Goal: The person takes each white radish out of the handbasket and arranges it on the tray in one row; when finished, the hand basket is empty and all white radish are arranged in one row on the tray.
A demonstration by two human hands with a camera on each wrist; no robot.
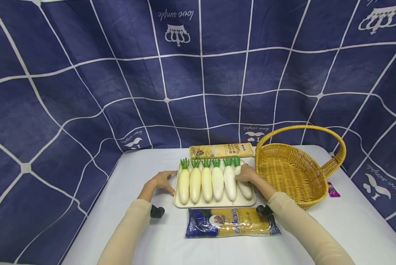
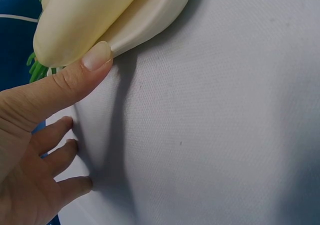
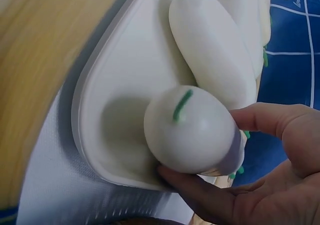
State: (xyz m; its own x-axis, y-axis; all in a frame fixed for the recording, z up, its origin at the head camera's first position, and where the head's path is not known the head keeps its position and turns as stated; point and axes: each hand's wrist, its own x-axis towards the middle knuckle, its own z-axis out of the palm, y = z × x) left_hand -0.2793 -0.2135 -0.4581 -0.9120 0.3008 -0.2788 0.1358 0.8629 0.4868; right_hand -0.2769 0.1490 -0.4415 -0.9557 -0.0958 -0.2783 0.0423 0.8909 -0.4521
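Observation:
Several white and pale-yellow toy radishes with green tops lie side by side on a cream tray [image 1: 214, 205]. My right hand [image 1: 247, 173] grips the rightmost radish [image 1: 245, 189], thumb and fingers around its body. In the right wrist view, that radish [image 3: 187, 127] points its rounded tip at the camera, over the tray's corner [image 3: 125, 75]. At the tray's left edge is my left hand [image 1: 162, 180], its fingers spread. The left wrist view has the thumb [image 2: 75, 80] touching the tray's rim beside a yellowish radish [image 2: 85, 20], while the other fingers stand apart from the tray.
A wicker basket [image 1: 284, 176] with a tall handle stands right of the tray. Behind the tray lies a yellow noodle packet [image 1: 218, 150]; in front, a blue-and-yellow pasta bag [image 1: 224, 222]. A small purple packet [image 1: 333, 190] sits beyond the basket. A blue curtain [image 1: 218, 81] hangs behind.

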